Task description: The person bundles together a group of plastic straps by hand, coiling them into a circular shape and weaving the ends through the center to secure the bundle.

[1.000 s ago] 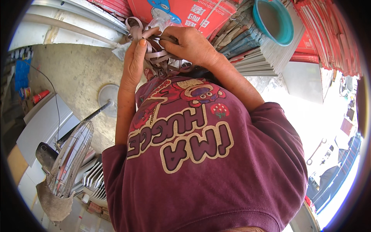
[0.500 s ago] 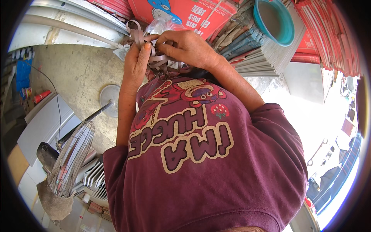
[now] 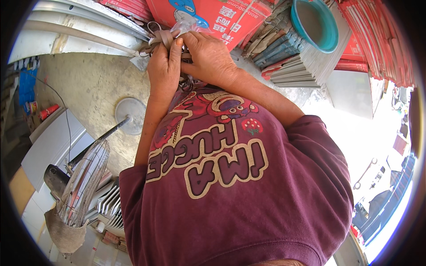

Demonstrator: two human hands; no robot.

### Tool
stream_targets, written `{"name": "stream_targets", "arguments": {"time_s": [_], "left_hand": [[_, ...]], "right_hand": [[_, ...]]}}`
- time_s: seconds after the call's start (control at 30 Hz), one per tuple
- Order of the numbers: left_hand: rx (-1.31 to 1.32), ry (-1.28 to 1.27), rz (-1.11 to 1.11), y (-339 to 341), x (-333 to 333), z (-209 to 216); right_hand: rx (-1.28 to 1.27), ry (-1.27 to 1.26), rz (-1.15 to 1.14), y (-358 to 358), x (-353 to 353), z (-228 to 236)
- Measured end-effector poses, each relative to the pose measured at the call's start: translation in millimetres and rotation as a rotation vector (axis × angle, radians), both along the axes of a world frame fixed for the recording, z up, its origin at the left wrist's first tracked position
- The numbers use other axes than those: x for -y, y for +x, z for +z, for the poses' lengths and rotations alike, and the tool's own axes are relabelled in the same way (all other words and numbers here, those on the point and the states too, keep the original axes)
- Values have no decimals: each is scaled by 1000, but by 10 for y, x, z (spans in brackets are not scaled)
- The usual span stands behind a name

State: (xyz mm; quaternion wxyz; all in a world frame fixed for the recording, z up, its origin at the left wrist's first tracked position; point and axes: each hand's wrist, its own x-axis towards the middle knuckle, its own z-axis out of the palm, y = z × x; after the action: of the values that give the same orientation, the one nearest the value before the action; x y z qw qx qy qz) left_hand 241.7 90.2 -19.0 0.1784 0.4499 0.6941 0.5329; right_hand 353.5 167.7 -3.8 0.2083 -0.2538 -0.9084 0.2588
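Observation:
A bunch of flat brownish-grey strips, looped and tangled, sits between my two hands at the upper middle of the view. My left hand is closed on the strips, its thumb pointing up along them. Right beside it, my right hand has its fingers bent down over the same bunch, close to the left thumb. Loose loops stick out on the far left side, and darker ends hang below the hands near my shirt. The right fingertips are partly hidden. Clear plastic film shows just beyond the hands.
A red printed carton stands just past my hands. At the upper right a teal basin rests on stacked tiles. A standing fan with a round base is on the left. White panels lie at the upper left.
My hands have drawn closer together around the strips. The left has shifted slightly right, and the right hand has turned downward over the bunch. The tall loop has sunk lower.

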Motion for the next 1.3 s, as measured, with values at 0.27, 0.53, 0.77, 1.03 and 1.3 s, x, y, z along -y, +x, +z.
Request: {"name": "stream_targets", "arguments": {"time_s": [0.27, 0.53, 0.77, 1.03, 1.3], "left_hand": [[-6, -98, -140, -206, 193, 80], [-35, -109, -75, -100, 268, 172], [194, -117, -92, -116, 392, 191], [413, 100, -177, -191, 414, 235], [368, 45, -174, -219, 418, 238]], "right_hand": [[-112, -382, -79, 34, -90, -46], [-107, -373, -152, -28, -103, -89], [-63, -385, -190, 9, -181, -138], [-65, -473, -213, 13, -318, -302], [-265, -555, -98, 27, -396, -367]]}}
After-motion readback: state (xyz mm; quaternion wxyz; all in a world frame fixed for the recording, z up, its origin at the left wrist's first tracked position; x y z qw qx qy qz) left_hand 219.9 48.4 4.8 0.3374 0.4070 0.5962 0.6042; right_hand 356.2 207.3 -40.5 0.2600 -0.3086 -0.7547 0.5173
